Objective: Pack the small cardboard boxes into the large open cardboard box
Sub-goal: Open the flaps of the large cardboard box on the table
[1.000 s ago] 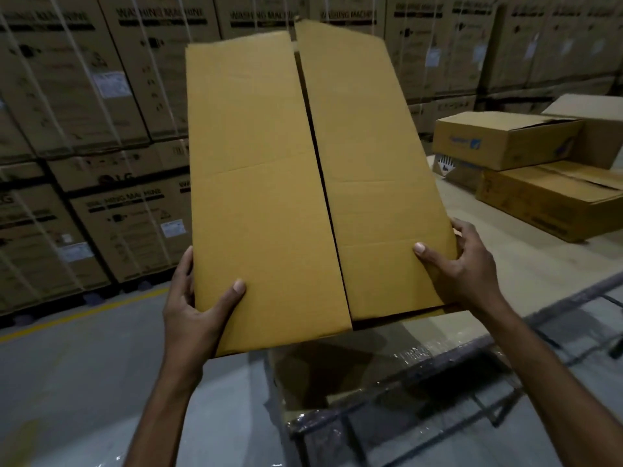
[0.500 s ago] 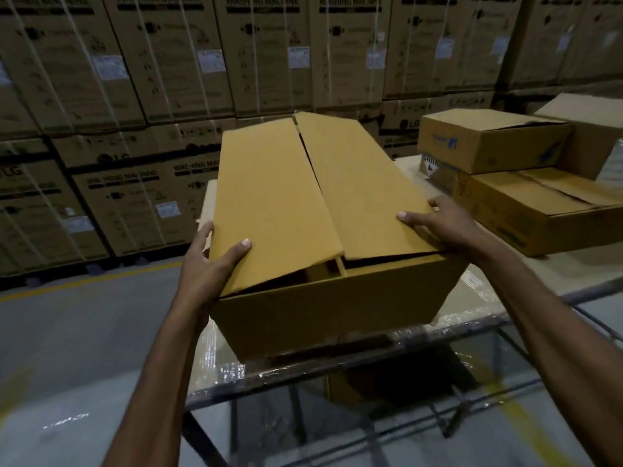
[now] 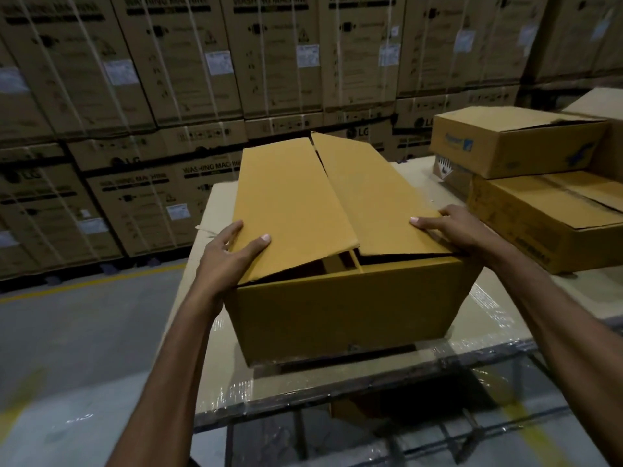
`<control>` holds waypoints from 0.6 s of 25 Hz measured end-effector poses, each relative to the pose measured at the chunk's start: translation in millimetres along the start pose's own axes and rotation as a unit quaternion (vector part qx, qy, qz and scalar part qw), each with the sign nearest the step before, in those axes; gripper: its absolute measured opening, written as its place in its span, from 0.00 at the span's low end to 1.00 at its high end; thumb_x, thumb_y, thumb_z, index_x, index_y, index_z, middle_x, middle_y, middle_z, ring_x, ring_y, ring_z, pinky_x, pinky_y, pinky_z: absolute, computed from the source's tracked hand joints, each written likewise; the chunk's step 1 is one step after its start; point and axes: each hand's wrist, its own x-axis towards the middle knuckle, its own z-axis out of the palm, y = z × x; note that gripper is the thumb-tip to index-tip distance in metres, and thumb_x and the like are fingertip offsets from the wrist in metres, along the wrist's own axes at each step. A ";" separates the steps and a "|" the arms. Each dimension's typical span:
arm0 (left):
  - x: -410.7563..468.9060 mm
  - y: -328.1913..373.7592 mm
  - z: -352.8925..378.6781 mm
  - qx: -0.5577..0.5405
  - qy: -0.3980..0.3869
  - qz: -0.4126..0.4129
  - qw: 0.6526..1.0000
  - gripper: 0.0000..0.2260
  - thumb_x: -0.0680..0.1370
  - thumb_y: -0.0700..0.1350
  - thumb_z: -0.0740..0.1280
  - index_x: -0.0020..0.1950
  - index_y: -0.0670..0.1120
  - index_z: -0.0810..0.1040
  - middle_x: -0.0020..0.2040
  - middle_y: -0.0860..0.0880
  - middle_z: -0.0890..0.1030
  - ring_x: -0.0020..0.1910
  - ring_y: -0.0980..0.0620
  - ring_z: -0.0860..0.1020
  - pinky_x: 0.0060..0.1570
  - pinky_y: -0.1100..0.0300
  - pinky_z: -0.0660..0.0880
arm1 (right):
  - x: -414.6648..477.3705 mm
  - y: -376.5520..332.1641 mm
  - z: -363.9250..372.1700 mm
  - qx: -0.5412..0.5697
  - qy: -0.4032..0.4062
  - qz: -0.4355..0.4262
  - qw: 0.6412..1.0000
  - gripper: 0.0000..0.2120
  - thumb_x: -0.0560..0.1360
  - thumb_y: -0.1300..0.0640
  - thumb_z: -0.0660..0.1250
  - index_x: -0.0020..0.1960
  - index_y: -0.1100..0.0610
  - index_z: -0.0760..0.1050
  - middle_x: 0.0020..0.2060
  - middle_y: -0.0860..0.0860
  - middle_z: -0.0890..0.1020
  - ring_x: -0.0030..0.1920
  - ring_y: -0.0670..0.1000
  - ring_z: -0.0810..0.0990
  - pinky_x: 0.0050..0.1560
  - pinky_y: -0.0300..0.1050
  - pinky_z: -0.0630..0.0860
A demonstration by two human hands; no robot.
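A large yellow-brown cardboard box rests on the table near its front edge. Its two long top flaps are folded down but stand slightly ajar, with a dark gap at the near end. My left hand grips the near corner of the left flap, thumb on top. My right hand holds the near corner of the right flap. Two smaller cardboard boxes lie at the right: one with a blue print on top of a flatter one.
The table is covered in cardboard and clear film over a metal frame. Behind it stand tall stacks of strapped washing machine cartons. Grey floor with a yellow line lies to the left.
The large box, held up tilted in front of me a second ago, has come down onto the table. Both hands kept their hold on the flaps' near corners.
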 end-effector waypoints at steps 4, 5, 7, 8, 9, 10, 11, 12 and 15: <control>13.1 -21.9 28.1 0.025 -0.031 -0.032 0.999 0.38 0.70 0.66 0.75 0.78 0.61 0.67 0.78 0.50 0.66 0.69 0.46 0.71 0.67 0.41 0.72 | 19.2 22.8 4.2 -0.026 0.000 0.024 0.999 0.41 0.72 0.33 0.71 0.73 0.60 0.68 0.68 0.59 0.74 0.62 0.59 0.75 0.58 0.54 0.73; 11.9 -28.1 34.8 0.030 -0.038 -0.040 0.998 0.38 0.70 0.67 0.74 0.78 0.61 0.67 0.78 0.50 0.66 0.69 0.46 0.71 0.68 0.41 0.72 | 21.8 29.5 5.6 -0.039 -0.006 0.033 0.999 0.41 0.73 0.34 0.70 0.74 0.60 0.66 0.70 0.59 0.73 0.64 0.60 0.74 0.58 0.53 0.72; 10.3 -36.6 45.8 0.043 -0.040 -0.045 0.997 0.38 0.70 0.69 0.73 0.78 0.63 0.66 0.78 0.51 0.66 0.71 0.45 0.70 0.68 0.40 0.71 | 26.0 42.7 7.9 -0.060 -0.024 0.047 0.997 0.42 0.73 0.32 0.69 0.76 0.59 0.63 0.72 0.60 0.72 0.66 0.61 0.74 0.61 0.55 0.72; 9.9 -36.3 48.8 0.047 -0.038 -0.050 0.997 0.38 0.70 0.69 0.73 0.77 0.64 0.66 0.78 0.52 0.66 0.71 0.45 0.70 0.68 0.40 0.71 | 28.0 48.3 8.4 -0.073 -0.027 0.047 0.996 0.44 0.73 0.31 0.67 0.77 0.58 0.62 0.73 0.60 0.71 0.67 0.62 0.74 0.63 0.57 0.73; 9.6 -35.7 50.6 0.044 -0.035 -0.057 0.997 0.37 0.70 0.69 0.73 0.77 0.65 0.66 0.78 0.52 0.66 0.71 0.45 0.70 0.68 0.40 0.71 | 29.8 53.4 9.3 -0.087 -0.029 0.041 0.995 0.44 0.74 0.30 0.66 0.77 0.58 0.61 0.73 0.60 0.71 0.67 0.62 0.74 0.64 0.59 0.73; 8.1 -34.6 52.2 0.037 -0.030 -0.062 0.997 0.37 0.70 0.68 0.73 0.77 0.64 0.67 0.78 0.52 0.66 0.71 0.45 0.70 0.68 0.41 0.71 | 31.9 57.6 9.5 -0.100 -0.028 0.031 0.994 0.44 0.74 0.29 0.64 0.77 0.58 0.60 0.73 0.60 0.71 0.67 0.63 0.74 0.65 0.60 0.73; 5.3 -33.0 55.2 0.029 -0.022 -0.065 0.997 0.36 0.71 0.67 0.73 0.77 0.64 0.67 0.78 0.52 0.66 0.71 0.45 0.70 0.67 0.43 0.72 | 33.5 59.1 7.7 -0.110 -0.027 0.022 0.993 0.43 0.75 0.28 0.63 0.77 0.57 0.60 0.73 0.60 0.71 0.67 0.62 0.74 0.64 0.60 0.73; 1.5 -31.3 57.9 0.026 -0.012 -0.067 0.997 0.35 0.72 0.65 0.73 0.77 0.63 0.67 0.79 0.51 0.66 0.71 0.45 0.70 0.66 0.44 0.72 | 34.9 58.8 5.8 -0.117 -0.025 0.016 0.993 0.43 0.75 0.28 0.62 0.77 0.57 0.61 0.72 0.60 0.72 0.66 0.62 0.75 0.63 0.60 0.74; -11.4 -25.1 66.7 0.023 0.011 -0.068 0.997 0.33 0.73 0.63 0.73 0.77 0.62 0.68 0.79 0.51 0.65 0.70 0.46 0.69 0.61 0.49 0.71 | 39.5 60.9 0.8 -0.134 -0.041 0.004 0.990 0.44 0.74 0.27 0.61 0.77 0.56 0.60 0.72 0.59 0.72 0.65 0.62 0.76 0.62 0.58 0.75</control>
